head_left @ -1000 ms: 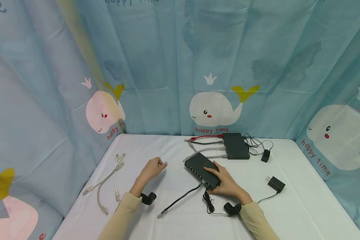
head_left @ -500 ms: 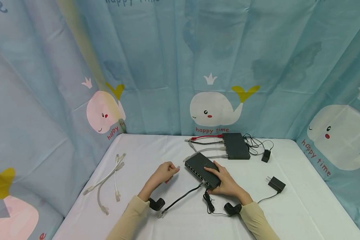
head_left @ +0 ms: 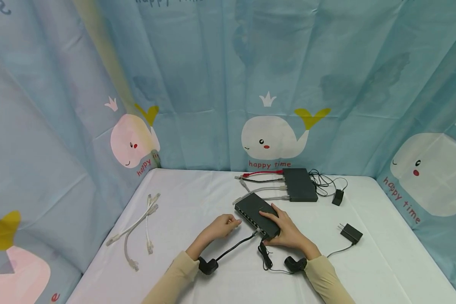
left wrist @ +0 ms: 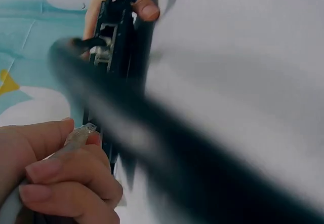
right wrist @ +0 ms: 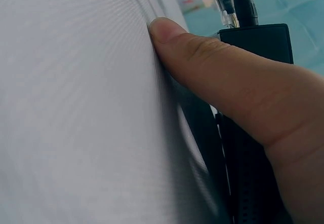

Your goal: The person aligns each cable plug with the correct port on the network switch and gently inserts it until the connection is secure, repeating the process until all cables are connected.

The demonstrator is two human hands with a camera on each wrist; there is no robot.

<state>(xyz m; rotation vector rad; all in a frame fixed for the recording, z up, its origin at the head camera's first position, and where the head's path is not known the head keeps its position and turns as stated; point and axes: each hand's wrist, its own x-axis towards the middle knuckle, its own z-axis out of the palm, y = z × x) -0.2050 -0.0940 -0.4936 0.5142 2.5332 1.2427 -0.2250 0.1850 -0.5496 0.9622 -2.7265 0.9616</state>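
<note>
My right hand (head_left: 289,232) grips a black network switch (head_left: 255,211) by its near right end, thumb along the near edge and fingers over the top. A row of ports faces my left hand (head_left: 221,228). One port holds the plug of a short black network cable (head_left: 235,246), and a thin black power cord (head_left: 265,256) enters beside it. In the left wrist view, my thumb and fingers pinch a grey network cable by its clear plug (left wrist: 81,133), close to the ports. That cable's far end is hidden. The black cable blurs across this view.
Behind stands a second black switch (head_left: 300,185) with red, black and grey cables plugged in and a small black adapter (head_left: 337,197) beside it. A power adapter (head_left: 351,234) lies at right. Loose pale network cables (head_left: 137,223) lie at left. A whale-print curtain (head_left: 197,139) encloses the table.
My left hand has moved right with the grey network cable, from the table's left-middle up to the switch's port side. My right hand and the switch stay in place.
</note>
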